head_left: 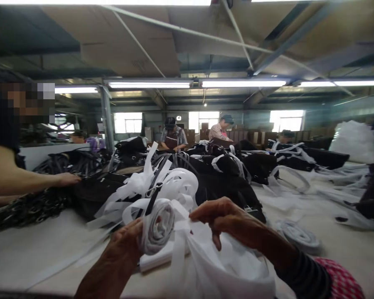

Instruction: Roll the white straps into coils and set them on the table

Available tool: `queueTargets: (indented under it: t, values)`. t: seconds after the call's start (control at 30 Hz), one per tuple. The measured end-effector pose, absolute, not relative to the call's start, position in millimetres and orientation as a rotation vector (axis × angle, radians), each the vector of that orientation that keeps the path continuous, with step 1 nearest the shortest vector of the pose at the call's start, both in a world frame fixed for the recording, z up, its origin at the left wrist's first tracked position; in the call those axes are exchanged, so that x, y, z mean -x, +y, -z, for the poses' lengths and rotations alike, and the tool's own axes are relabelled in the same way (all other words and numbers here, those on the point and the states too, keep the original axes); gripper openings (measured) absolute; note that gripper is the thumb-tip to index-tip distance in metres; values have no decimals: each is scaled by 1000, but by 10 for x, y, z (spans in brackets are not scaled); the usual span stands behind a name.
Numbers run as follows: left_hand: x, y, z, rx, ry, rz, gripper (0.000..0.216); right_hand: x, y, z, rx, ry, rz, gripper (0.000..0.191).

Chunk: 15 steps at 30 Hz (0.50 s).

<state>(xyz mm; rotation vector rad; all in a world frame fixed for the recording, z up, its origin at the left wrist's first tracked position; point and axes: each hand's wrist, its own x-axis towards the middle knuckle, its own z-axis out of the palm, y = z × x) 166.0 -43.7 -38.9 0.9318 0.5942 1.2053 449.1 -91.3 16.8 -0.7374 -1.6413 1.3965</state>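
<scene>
My left hand is closed on the left side of a white rolled-up strap, standing on its edge; its fingertips are partly hidden behind the roll. Over the white strips right of the roll hovers my right hand, its index finger stretched toward them and the thumb hanging apart below. Whether that fingertip touches a strip I cannot tell. Loose white sheet material bunches under the right hand. Beneath the roll lies a flat white folded piece. Looped white ribbons pile up just beyond.
Black bags with straps and metal fittings heap across the table. Another coiled white strap lies to the right. At left, a co-worker's hand touches black material. More people work farther back.
</scene>
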Motion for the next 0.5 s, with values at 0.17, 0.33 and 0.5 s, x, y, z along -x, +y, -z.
queueTargets:
  t: [0.17,0.33,0.5]
  values:
    - [-1676,-442,388,-909,633,-1223,41,-4014,-830,-58,779,-1695,-1333,20]
    - [-1606,-482,327,-915,621,-1206,40,-3959,-817,-102,896,-1824,-868,10]
    - [-1704,-390,305,-988,544,-1196,35,-3985,-762,-139,1063,-1934,-732,9]
